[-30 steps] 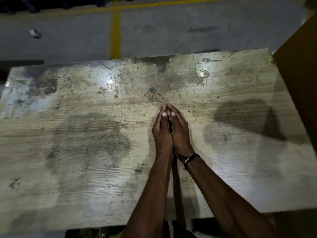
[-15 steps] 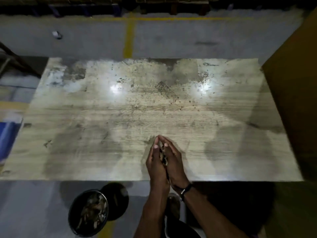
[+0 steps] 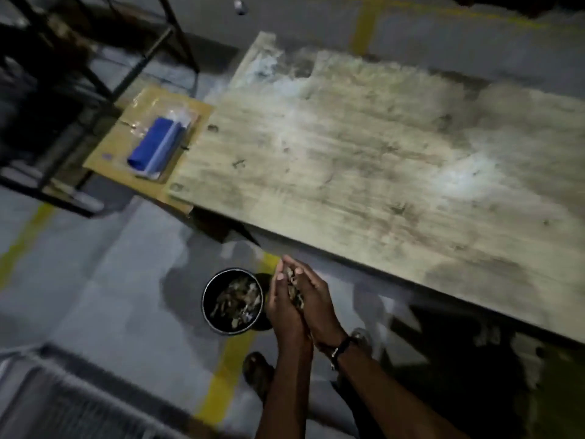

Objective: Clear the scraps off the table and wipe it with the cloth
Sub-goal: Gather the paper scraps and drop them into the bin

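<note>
You've carried the scraps (image 3: pixel 292 288) off the table (image 3: pixel 364 160); both hands (image 3: pixel 297 299) cup them beside the bin (image 3: pixel 233 301). Drop them.

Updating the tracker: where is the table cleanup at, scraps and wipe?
Mostly cleared: the table shows stains but no obvious scrap piles, and the bucket on the floor already holds scraps. In hand: the left hand and right hand, cupped together, carry scraps beside the bucket, not yet dropped. Left: dump them, then wipe; no cloth is in either hand.
</note>
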A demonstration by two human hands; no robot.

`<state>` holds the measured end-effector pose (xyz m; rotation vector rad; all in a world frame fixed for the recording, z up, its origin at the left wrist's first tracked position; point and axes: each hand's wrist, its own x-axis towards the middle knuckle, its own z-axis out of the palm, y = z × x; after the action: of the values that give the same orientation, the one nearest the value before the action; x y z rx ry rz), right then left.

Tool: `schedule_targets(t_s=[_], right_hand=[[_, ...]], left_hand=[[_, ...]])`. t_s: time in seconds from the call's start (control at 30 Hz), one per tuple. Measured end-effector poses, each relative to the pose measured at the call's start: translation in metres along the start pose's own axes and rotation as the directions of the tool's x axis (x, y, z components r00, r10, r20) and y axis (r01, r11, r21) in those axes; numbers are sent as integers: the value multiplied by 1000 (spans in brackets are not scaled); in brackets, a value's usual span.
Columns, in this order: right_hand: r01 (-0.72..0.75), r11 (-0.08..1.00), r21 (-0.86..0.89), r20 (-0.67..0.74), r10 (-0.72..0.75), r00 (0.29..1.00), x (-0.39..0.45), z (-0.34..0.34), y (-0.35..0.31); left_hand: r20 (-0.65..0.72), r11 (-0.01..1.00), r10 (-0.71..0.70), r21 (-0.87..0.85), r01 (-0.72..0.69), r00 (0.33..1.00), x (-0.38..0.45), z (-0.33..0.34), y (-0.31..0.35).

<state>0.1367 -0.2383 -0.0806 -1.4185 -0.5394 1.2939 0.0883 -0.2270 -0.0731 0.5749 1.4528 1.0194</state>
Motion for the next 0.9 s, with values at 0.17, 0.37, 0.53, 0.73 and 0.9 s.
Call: schedule_targets(t_s=[0.17, 0.37, 0.53, 0.73, 0.9], right_hand=[[-50, 998, -46, 86, 54, 995, 5, 78, 53], [-145, 985, -88, 129, 156, 979, 43, 161, 149], [-201, 972, -120, 126, 216, 968, 87, 209, 229], [-148, 917, -370, 94, 195, 976, 133, 226, 308], [-338, 915, -222, 66, 360, 931, 147, 222, 334]], left_hand=[[-93, 998, -33, -59, 27, 995, 46, -85, -11], [-192, 997, -22, -72, 9, 981, 139, -171, -46], [-219, 997, -63, -50, 53, 974, 220, -221, -95], [-149, 991, -132, -9, 133, 980, 291, -258, -145], [-187, 956, -284, -125, 264, 940, 315, -284, -159]])
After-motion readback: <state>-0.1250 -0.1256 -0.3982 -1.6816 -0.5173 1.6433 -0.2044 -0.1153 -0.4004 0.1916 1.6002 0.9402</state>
